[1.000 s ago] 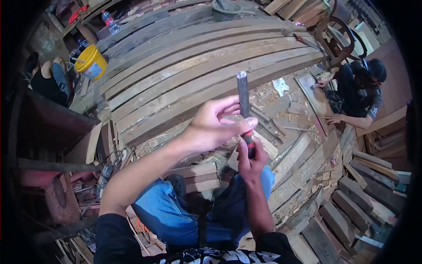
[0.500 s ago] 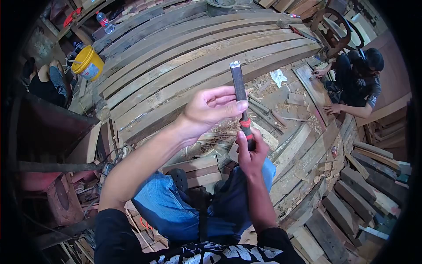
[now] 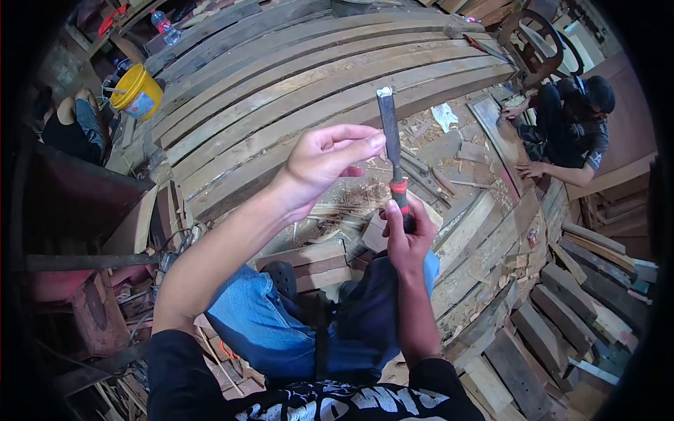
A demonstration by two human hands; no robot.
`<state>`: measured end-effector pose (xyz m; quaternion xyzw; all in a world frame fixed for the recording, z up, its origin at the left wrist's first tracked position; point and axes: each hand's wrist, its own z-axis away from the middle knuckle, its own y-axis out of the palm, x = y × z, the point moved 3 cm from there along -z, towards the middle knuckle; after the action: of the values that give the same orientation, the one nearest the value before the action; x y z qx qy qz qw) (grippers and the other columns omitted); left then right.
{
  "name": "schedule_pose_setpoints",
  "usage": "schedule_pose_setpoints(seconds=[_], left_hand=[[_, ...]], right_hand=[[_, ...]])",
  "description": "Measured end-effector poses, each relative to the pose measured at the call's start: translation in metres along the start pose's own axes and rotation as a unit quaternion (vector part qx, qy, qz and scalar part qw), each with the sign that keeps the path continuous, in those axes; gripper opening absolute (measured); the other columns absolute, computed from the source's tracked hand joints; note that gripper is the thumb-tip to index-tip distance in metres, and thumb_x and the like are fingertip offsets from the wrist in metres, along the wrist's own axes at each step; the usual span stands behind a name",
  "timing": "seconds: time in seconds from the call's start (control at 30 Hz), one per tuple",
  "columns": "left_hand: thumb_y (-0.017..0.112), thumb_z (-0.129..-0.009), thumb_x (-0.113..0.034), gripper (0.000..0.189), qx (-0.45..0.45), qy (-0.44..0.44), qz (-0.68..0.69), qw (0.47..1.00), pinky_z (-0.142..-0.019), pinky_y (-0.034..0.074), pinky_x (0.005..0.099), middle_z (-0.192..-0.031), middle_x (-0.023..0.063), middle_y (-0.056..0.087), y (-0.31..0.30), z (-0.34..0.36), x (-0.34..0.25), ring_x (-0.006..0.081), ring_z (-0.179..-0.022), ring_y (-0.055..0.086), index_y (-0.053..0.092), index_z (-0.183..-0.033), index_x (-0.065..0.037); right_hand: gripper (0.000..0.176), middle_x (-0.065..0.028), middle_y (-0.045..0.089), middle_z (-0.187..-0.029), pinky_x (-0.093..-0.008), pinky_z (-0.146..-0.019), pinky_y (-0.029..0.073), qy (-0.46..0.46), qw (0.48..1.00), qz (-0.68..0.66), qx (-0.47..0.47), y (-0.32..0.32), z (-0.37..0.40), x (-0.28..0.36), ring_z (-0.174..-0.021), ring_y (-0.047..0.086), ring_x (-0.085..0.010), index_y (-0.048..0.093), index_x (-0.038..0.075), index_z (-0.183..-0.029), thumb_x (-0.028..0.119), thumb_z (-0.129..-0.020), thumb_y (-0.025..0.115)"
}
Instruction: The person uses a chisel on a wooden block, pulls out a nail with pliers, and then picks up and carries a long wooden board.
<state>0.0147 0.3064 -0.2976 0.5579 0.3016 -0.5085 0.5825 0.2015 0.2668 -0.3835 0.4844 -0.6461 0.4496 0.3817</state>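
The right hand (image 3: 407,242) was shut tight round the red and black handle of the chisel (image 3: 390,140). It held the chisel straight up in the air above the lap, with the blade on top. The left hand (image 3: 323,165) was loose and half open, with one fingertip (image 3: 375,142) on the side of the blade. It looked like a check of the tool, not cutting. Chips (image 3: 354,196) lay at the near edge of the planks (image 3: 281,91), so some wood seemed cut already.

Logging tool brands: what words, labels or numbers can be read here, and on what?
None can be read.
Blue label on the yellow bucket: too small to read.
White print on the black shirt: cut off, unreadable.
On the chisel: no marking visible.
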Motion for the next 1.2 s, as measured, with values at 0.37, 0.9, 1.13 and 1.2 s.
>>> schedule_pose_setpoints(seconds=[0.37, 0.9, 1.13, 1.2], left_hand=[[0.064, -0.082, -0.045, 0.041, 0.014, -0.017, -0.104, 0.994, -0.086, 0.041, 0.0292, -0.105, 0.0065, 0.067, 0.008, -0.005, 0.010, 0.0145, -0.099, 0.059, 0.065, -0.100, -0.008], [0.062, -0.084, -0.044, 0.041, 0.047, -0.033, -0.143, 0.988, -0.085, 0.041, 0.0275, -0.105, 0.0074, 0.067, 0.003, -0.016, 0.024, 0.0149, -0.102, 0.059, 0.066, -0.101, -0.007], [0.053, -0.090, -0.044, 0.039, 0.064, -0.036, -0.192, 0.979, -0.086, 0.041, 0.0288, -0.115, 0.0118, 0.063, 0.008, -0.014, 0.024, 0.0170, -0.108, 0.057, 0.063, -0.100, -0.007], [0.058, -0.087, -0.041, 0.038, 0.054, -0.031, -0.157, 0.986, -0.085, 0.040, 0.0273, -0.109, 0.0079, 0.066, 0.008, -0.014, 0.028, 0.0148, -0.103, 0.058, 0.066, -0.102, -0.007]], right_hand=[[0.034, -0.0199, 0.059, -0.064, -0.0312, -0.049, 0.042, 0.205, 0.919, 0.323, -0.096, -0.125, 0.102, -0.096, -0.051, 0.056, -0.0174, 0.061, 0.011, -0.119, 0.023, -0.088, 0.060], [0.037, -0.0214, 0.060, -0.063, -0.0471, -0.055, 0.047, 0.376, 0.798, 0.467, -0.064, -0.141, 0.271, -0.156, -0.057, 0.062, -0.0377, 0.059, 0.019, -0.122, 0.035, -0.090, 0.053], [0.032, -0.0204, 0.060, -0.062, -0.0454, -0.052, 0.047, 0.335, 0.817, 0.464, -0.066, -0.142, 0.234, -0.172, -0.056, 0.062, -0.0377, 0.057, 0.025, -0.123, 0.030, -0.091, 0.051], [0.032, -0.0193, 0.063, -0.067, -0.0453, -0.054, 0.047, 0.294, 0.838, 0.452, -0.078, -0.139, 0.223, -0.178, -0.059, 0.062, -0.0370, 0.058, 0.023, -0.121, 0.030, -0.091, 0.052]])
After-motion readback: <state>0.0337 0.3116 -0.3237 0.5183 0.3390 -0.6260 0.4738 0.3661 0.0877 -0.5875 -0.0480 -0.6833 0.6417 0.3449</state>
